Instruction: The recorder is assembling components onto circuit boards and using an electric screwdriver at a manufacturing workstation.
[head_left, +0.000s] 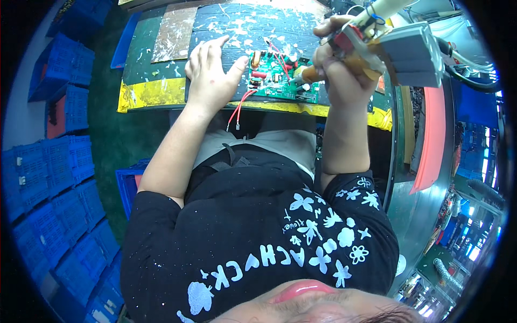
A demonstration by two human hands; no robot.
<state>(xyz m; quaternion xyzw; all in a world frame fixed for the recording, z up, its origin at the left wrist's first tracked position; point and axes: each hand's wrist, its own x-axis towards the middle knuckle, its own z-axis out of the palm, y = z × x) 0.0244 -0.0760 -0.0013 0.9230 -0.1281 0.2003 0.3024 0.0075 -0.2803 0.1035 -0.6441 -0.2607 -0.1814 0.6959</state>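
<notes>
In the head view, a green board [276,92] is seen lying flat at the near edge of the worktop [153,96]. Left of the board, the left hand [211,78] is laid on the worktop, its grip wide with the fingers spread, and nothing is seen held in it; its thumb is stretched to just beside the board's left edge. Right of the board, a tool [311,74] is held in the closed grip of the right hand [340,72], its tip pointed at the board's right half; whether a part is touched cannot be told. Red wires [236,110] are hung from the board's near left corner over the worktop's edge. Well left of the board, blue crates [59,164] are stacked; well right of it, a pink sheet [432,134] is seen.
</notes>
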